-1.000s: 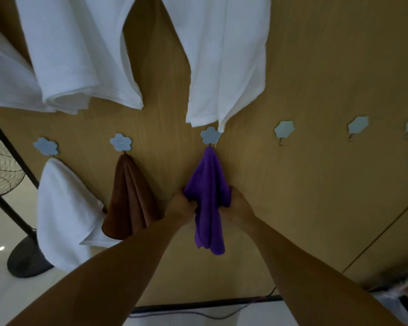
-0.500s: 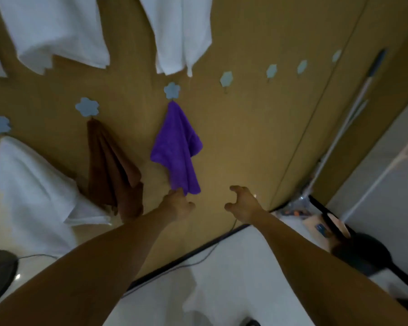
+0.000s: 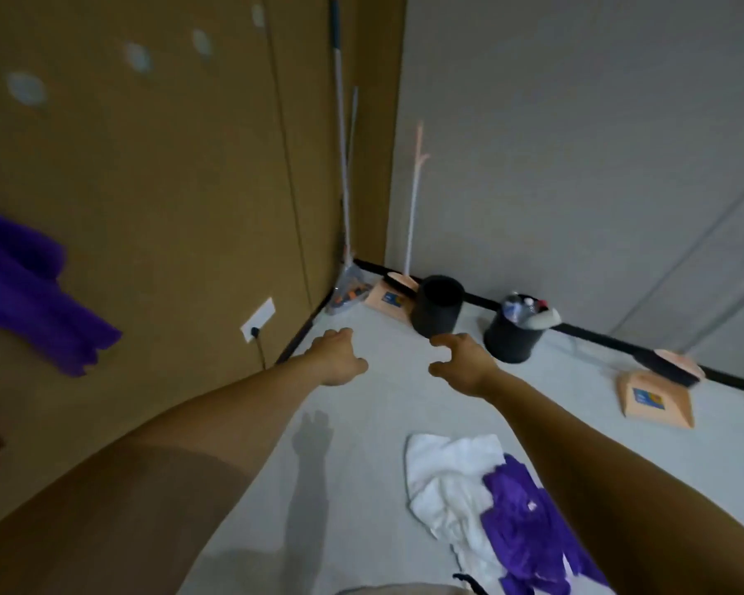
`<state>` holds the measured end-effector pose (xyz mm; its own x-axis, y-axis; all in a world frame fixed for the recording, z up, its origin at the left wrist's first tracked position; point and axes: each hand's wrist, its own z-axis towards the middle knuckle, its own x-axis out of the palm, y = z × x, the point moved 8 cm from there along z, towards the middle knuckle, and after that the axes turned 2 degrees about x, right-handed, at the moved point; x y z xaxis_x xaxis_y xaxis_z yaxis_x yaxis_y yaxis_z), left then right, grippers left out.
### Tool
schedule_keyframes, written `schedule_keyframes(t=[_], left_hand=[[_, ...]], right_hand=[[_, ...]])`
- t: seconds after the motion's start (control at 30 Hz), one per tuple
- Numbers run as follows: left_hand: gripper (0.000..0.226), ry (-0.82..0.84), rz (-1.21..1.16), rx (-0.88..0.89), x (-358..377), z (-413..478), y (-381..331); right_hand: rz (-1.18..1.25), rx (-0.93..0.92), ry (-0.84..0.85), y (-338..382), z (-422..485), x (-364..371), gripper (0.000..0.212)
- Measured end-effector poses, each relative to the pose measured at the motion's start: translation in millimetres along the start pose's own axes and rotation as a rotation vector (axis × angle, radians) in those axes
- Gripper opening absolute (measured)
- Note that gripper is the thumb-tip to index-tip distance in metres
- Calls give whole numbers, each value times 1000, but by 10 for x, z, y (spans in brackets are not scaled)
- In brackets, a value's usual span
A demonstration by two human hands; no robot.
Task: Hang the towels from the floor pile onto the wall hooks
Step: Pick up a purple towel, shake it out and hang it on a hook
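A purple towel (image 3: pixel 31 289) hangs on the wooden wall at the left edge. Three pale blue hooks (image 3: pixel 26 88) above and to its right are bare and blurred. On the floor at lower right lies a pile: a white towel (image 3: pixel 447 478) with a purple towel (image 3: pixel 529 530) on top of it. My left hand (image 3: pixel 338 358) and my right hand (image 3: pixel 462 362) are stretched out in the air above the floor, fingers loosely curled, holding nothing. My right forearm passes over the right side of the pile.
Two black bins (image 3: pixel 439 311) (image 3: pixel 514 332) stand by the grey wall, the right one full of rubbish. Orange dustpans with brushes (image 3: pixel 653 397) (image 3: pixel 389 298) lie on the floor. Mop and broom handles (image 3: pixel 344 173) lean in the corner. A wall socket (image 3: pixel 256 322) has a cable plugged in.
Both hands let go of the hung purple towel and drew back from the wall. My view swung right and down from the hooks to the room corner and the floor pile.
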<state>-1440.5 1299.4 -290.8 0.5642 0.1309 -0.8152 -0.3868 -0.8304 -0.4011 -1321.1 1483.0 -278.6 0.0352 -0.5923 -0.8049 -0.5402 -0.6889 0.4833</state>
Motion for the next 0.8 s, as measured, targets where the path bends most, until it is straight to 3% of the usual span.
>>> schedule_keyframes(t=[0.2,0.37,0.63,0.8], left_hand=[[81,181,103,166,1097,188,-1639],[75,300,126,262,1984,305,-2439],[66,456,98,194,3399,852,-2470],[62,555,92,179,4583,1443,-2214]], right_hand=[[110,275,-8,-1859,-446,-389,57],[183,369,3,-2846,-603,-401,54],[265,549,168,-4061,-609,650,40],[362,687,211,-4849,-346,1722,40]])
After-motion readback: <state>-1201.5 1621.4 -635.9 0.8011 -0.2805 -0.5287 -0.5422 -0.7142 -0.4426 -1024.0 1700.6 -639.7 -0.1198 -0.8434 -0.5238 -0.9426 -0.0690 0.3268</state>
